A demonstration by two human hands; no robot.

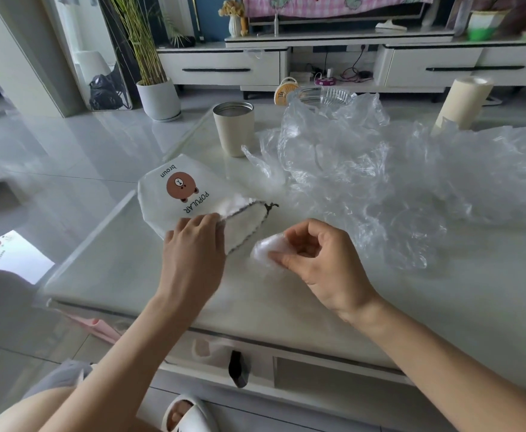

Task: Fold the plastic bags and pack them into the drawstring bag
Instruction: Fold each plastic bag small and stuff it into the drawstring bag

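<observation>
The folded plastic bag (266, 251) is a small tight wad pinched between the thumb and curled fingers of my right hand (314, 255), low over the desk (149, 294). It sits just to the right of the mouth of the drawstring bag (177, 194), close but not yet inside. That mouth gapes toward my right hand; its slit runs from near my left knuckles away to the dark cord knot at the far end. The bag's body lies flat beyond it, reaching away to the left, printed side up.

My left hand (196, 241) is the nearer one to the opening. It lies over the near rim, fingers gripping the edge to hold it apart. So I judge the move is a short push leftward with the right hand, across the slit rather than along it.

Bare desk lies in front of both hands. The loose plastic bags (380, 182) are heaped to the right and behind, clear of that path, and a cup (233, 129) stands well beyond the bag.
</observation>
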